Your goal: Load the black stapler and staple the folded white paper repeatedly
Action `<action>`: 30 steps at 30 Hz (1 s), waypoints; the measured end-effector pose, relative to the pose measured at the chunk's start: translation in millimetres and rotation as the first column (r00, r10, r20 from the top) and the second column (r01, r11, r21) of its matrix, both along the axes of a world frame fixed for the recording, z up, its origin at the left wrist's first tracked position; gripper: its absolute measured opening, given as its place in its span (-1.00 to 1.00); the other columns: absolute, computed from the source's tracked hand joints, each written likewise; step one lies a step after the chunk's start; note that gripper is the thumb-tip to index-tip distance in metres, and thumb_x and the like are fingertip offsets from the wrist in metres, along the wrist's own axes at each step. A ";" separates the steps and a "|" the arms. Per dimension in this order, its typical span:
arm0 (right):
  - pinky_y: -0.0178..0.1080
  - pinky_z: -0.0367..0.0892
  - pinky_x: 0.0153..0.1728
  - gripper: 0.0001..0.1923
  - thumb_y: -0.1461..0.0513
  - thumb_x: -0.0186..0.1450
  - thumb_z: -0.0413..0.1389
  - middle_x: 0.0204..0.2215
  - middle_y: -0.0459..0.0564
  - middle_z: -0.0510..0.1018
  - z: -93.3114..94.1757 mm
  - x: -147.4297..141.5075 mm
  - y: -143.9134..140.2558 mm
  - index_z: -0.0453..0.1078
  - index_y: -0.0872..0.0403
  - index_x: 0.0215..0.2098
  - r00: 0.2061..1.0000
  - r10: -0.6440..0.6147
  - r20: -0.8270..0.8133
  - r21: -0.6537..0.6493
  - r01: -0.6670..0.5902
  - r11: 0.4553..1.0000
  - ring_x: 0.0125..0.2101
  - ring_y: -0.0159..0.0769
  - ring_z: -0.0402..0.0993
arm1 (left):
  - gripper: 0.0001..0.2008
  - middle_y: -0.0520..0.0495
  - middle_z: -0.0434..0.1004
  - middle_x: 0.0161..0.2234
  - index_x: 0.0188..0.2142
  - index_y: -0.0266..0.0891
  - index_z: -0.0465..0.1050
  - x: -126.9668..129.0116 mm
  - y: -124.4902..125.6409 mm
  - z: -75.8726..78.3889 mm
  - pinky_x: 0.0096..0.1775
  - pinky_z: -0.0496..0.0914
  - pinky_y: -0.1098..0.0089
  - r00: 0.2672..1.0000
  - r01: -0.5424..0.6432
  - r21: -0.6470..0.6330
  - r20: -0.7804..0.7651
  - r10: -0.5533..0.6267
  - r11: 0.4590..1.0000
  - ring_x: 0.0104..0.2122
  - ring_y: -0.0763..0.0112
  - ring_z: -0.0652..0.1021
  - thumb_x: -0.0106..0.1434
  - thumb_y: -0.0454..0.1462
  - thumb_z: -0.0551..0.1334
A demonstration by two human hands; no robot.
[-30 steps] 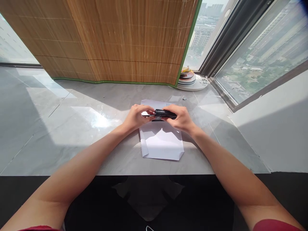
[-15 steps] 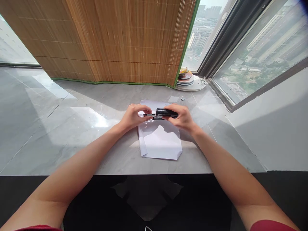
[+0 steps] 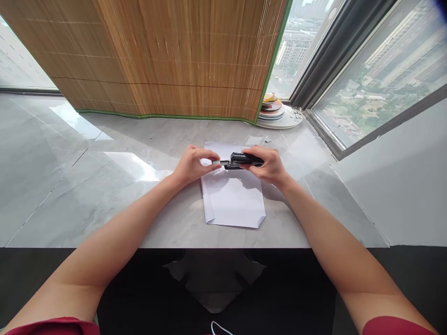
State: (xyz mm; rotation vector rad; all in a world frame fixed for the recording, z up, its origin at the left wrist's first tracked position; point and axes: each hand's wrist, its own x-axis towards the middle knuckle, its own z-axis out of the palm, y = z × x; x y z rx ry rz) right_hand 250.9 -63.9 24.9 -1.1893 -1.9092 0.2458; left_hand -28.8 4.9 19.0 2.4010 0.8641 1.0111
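My right hand (image 3: 265,162) is closed around a black stapler (image 3: 240,158), holding it level above a sheet of white paper (image 3: 235,200). From the stapler's left end a narrow metal staple tray (image 3: 223,162) sticks out. Thumb and forefinger of my left hand (image 3: 195,163) pinch the outer end of this tray. Whether loose staples lie in it is too small to tell. The paper lies on the grey counter, its left edge and lower right corner folded.
A stack of plates (image 3: 274,114) stands in the far right corner beside the window. A bamboo blind (image 3: 174,60) hangs along the back. Small scraps (image 3: 256,140) lie just beyond the paper. The grey counter (image 3: 167,223) ends at a front edge near me.
Both hands and the stapler appear slightly higher and further right, partly because the whole view has shifted. The staple tray shows a little more between my left fingers and the stapler.
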 end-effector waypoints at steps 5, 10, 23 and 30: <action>-0.13 0.50 -0.18 -0.76 0.15 0.20 0.34 -0.23 -0.03 0.72 -1.7 14.9 2.4 0.64 -0.02 -0.15 0.999 -0.034 -0.032 -0.036 0.033 0.999 -0.27 -0.15 0.61 | -0.83 -0.03 0.80 -0.20 -0.17 -0.04 0.73 -5.4 1.7 0.8 0.18 0.42 -0.01 0.999 0.028 -0.021 0.031 -0.027 0.999 -0.17 0.16 0.75 0.30 -0.07 0.50; -0.15 0.46 -0.26 -0.80 0.17 0.22 0.36 -0.30 -0.05 0.69 4.9 12.6 -4.1 0.66 -0.01 -0.17 0.997 0.070 -0.035 -0.044 -0.071 0.996 -0.34 -0.20 0.56 | -0.76 -0.03 0.81 -0.16 -0.10 -0.03 0.71 -5.7 -1.7 5.1 0.16 0.39 0.02 0.986 0.167 -0.041 0.031 -0.165 0.985 -0.15 0.16 0.75 0.27 -0.10 0.56; -0.07 0.57 -0.13 -0.72 0.15 0.25 0.38 -0.19 -0.01 0.74 5.9 -6.0 -5.0 0.63 -0.02 -0.07 0.991 0.035 -0.132 -0.073 -0.045 0.996 -0.22 -0.12 0.66 | -0.54 -0.17 0.61 0.26 0.10 -0.04 0.63 4.9 10.2 -2.2 0.31 0.36 -0.03 0.981 0.177 0.032 -0.086 -0.174 0.984 0.28 -0.04 0.50 0.23 -0.11 0.57; 0.02 0.56 -0.06 -0.67 0.11 0.16 0.43 -0.28 0.01 0.72 11.9 64.2 6.2 0.65 0.04 -0.13 0.908 -0.414 -0.060 -0.091 0.408 0.908 -0.23 -0.02 0.66 | -0.67 -0.25 0.54 0.30 0.07 -0.09 0.63 -5.7 12.5 -14.0 0.39 0.18 -0.26 0.919 0.131 0.017 -0.378 -0.115 0.991 0.34 -0.18 0.45 0.37 -0.07 0.41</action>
